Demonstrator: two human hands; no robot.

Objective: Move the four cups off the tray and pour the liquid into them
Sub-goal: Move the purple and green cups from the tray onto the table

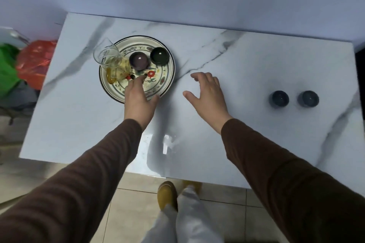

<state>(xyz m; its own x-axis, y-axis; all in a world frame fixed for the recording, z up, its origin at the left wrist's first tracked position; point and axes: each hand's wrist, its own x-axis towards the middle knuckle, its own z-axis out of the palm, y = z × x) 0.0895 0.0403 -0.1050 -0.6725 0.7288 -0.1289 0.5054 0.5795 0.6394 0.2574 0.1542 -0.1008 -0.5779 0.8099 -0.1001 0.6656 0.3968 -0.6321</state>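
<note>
White marble-patterned desk point(256, 65) fills your view, set against a pale wall, with tiled floor point(138, 199) below its near edge. Toward the desk's left end sits the tray point(167, 77), a round patterned plate with a dark rim. On it stand two cups: a purplish one point(138, 60) near the middle and a dark green one point(159, 55) just beside it, toward the far right of the tray. A glass pitcher point(110, 59) holding yellowish liquid stands on the tray's left side, its rim overhanging the tray's edge, touching or nearly touching the purplish cup.

Your left hand point(138, 98) is stretched over the tray's near edge, fingers extended toward the two cups and gripping nothing. Your right hand point(207, 92) hovers above bare desk just right of the tray, fingers spread and empty.

Two more dark cups, one point(279, 99) and another point(308, 98), stand side by side near the desk's right edge, well apart from the tray. Off the left edge lie a red bag point(35, 61) and a green bag point(7, 69).
</note>
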